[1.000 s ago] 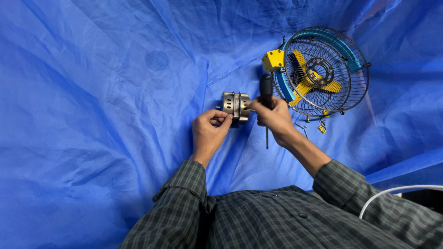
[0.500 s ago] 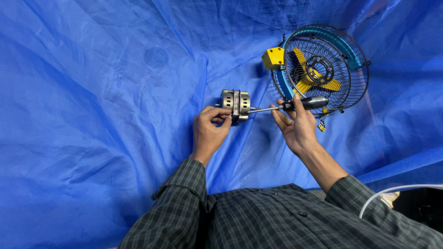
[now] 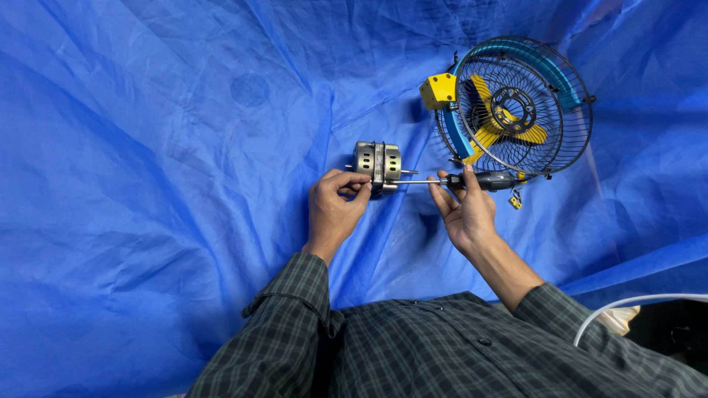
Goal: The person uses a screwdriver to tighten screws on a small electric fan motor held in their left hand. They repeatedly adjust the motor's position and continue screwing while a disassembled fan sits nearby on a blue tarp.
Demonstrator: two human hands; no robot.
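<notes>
1. A small metal motor (image 3: 377, 163), a squat grey cylinder with slotted holes around its casing and a seam band round the middle, lies on a blue tarp (image 3: 147, 184) just above the left hand (image 3: 335, 210) and to the left of the right hand (image 3: 464, 214).
2. The motor's long axis runs left to right across the view; a short shaft stub pokes out of its right end, towards the fan.
3. The left hand is curled against the motor's lower edge, thumb and fingertips (image 3: 360, 183) pinched together at the casing near the seam.
4. A screwdriver (image 3: 461, 180) lies nearly level, its thin metal shank pointing left, with the tip at the motor's lower right corner and its dark handle pointing right.
5. The right hand holds the screwdriver from below, thumb and fingers loosely wrapped round the front of the handle, palm partly open to the camera.
6. Both wrists come out of dark green checked sleeves (image 3: 295, 324).
7. Just beyond the screwdriver's handle stands a small fan (image 3: 516, 107) with a black wire cage, yellow blades, a teal ring and a yellow box at its upper left.
8. A tiny yellow piece (image 3: 515, 202) lies on the tarp under the handle's end.
9. A white cable (image 3: 627, 306) curves in at the lower right.
</notes>
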